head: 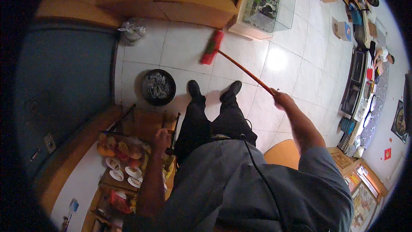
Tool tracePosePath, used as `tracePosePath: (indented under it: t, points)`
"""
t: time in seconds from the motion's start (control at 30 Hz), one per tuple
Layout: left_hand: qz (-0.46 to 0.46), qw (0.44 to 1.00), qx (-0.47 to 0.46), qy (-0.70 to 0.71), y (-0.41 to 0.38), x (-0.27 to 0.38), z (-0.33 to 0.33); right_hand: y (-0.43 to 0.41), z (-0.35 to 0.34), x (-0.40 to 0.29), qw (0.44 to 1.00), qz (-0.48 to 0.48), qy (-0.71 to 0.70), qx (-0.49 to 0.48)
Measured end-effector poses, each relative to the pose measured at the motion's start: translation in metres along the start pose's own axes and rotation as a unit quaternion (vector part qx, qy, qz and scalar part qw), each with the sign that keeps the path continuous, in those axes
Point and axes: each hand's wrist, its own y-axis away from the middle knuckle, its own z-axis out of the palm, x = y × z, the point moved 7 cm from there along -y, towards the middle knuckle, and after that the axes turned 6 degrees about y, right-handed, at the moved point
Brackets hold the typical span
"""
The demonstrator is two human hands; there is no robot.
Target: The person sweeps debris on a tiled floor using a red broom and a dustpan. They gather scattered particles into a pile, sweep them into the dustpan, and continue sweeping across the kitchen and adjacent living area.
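My right hand (282, 100) grips the top of a long orange-brown handle (246, 71). The handle slants away to a red broom head (212, 47) with a green patch, which rests on the white floor tiles beside a wooden cabinet base. My left hand (162, 138) hangs low over the wooden shelf rack at my left; it is dim and blurred, and I cannot make out anything in its fingers. A round black bin (171, 87) with crumpled pale material inside stands on the floor, left of my black shoes (231, 91).
A glass tank (285, 6) with plants and stones stands ahead on a pale base. A clear plastic bag (133, 31) lies near the dark door (70, 87). The rack (120, 180) bears fruit (121, 149) and slippers (134, 171). Far right, a person (383, 56) is beside a long cabinet.
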Motion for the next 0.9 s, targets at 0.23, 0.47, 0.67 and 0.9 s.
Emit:
tracePosePath:
  t: [0.23, 0.47, 0.67, 0.9]
  points:
    - [-0.009, 0.998, 0.058, 0.028, -0.017, 0.06, 0.017, 0.083, 0.09, 0.158, 0.984, 0.165, -0.041, -0.054]
    - [-0.072, 0.989, -0.014, 0.126, 0.003, 0.009, 0.014, 0.123, 0.086, 0.158, 0.99, 0.137, -0.003, 0.017]
    - [-0.098, 0.993, 0.051, 0.033, 0.013, -0.008, 0.018, 0.098, 0.046, 0.054, 0.997, 0.02, -0.078, 0.018]
    - [-0.057, 0.99, 0.102, 0.081, 0.036, -0.007, 0.025, -0.033, 0.019, -0.158, 0.974, -0.214, -0.049, 0.05]
